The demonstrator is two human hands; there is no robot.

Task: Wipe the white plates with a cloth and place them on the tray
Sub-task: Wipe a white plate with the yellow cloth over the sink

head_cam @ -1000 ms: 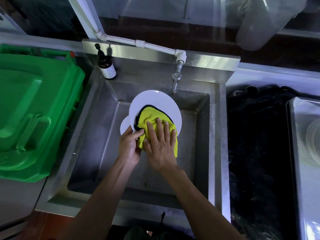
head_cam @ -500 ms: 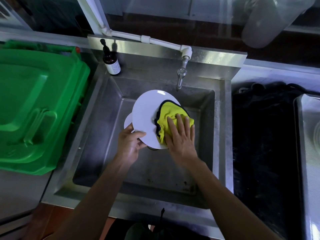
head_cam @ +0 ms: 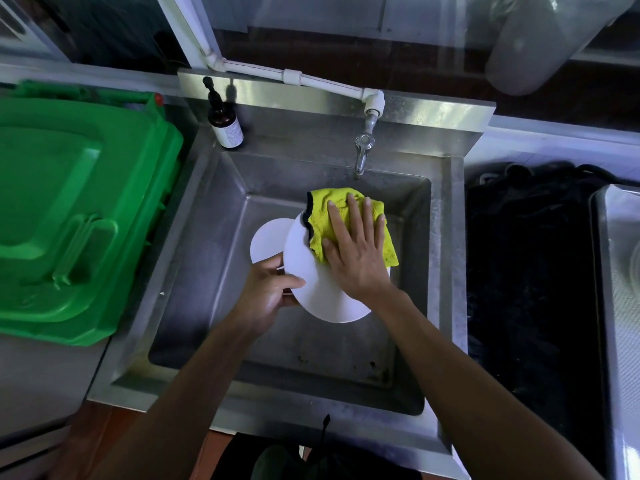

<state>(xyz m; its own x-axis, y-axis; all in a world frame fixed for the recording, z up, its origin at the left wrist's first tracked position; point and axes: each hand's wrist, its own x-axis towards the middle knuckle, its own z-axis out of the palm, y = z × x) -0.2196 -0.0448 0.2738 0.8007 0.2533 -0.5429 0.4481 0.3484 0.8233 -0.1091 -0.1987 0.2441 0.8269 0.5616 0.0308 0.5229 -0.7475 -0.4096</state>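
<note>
Brushed steel sink [head_cam: 214, 237] — nubbly yellow cloth [head_cam: 320, 216]

**Plate wiped over sink**

Left hand [head_cam: 268, 292] grips the white plate [head_cam: 322, 292] by its left rim. Right hand [head_cam: 356, 251] lies flat on the yellow cloth [head_cam: 320, 216], pressing it to the plate's far side. Second plate [head_cam: 268, 240] sits just beyond the left hand.

A stainless steel sink [head_cam: 221, 306] was seen set below a white pipe [head_cam: 322, 81] and a metal tap [head_cam: 362, 150]. A brown pump bottle [head_cam: 225, 126] was stood on its back ledge. A green plastic bin lid [head_cam: 69, 209] was seen beside it, and reddish floor [head_cam: 93, 427] below.
</note>
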